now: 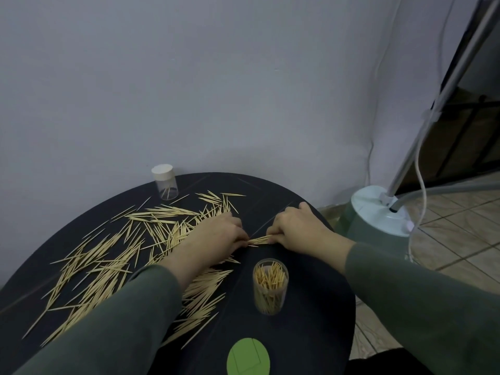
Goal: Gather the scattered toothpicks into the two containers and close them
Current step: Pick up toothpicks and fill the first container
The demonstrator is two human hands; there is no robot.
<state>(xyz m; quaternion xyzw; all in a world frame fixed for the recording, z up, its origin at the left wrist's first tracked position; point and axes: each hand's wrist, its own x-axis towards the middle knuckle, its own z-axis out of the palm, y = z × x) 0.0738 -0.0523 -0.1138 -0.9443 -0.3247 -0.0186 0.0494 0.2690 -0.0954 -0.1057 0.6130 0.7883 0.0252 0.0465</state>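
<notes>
Scattered toothpicks cover the left half of a round black table. My left hand and my right hand meet near the table's middle and together pinch a small bundle of toothpicks between their fingertips, low over the tabletop. An open clear container, roughly half full of upright toothpicks, stands just in front of the hands. A second clear container with a white lid on it stands at the far left edge; a few toothpicks show inside.
A green lid lies at the table's near edge. To the right, on the tiled floor, stands a pale appliance base with a slanted pole and a white cable. A plain wall runs close behind the table.
</notes>
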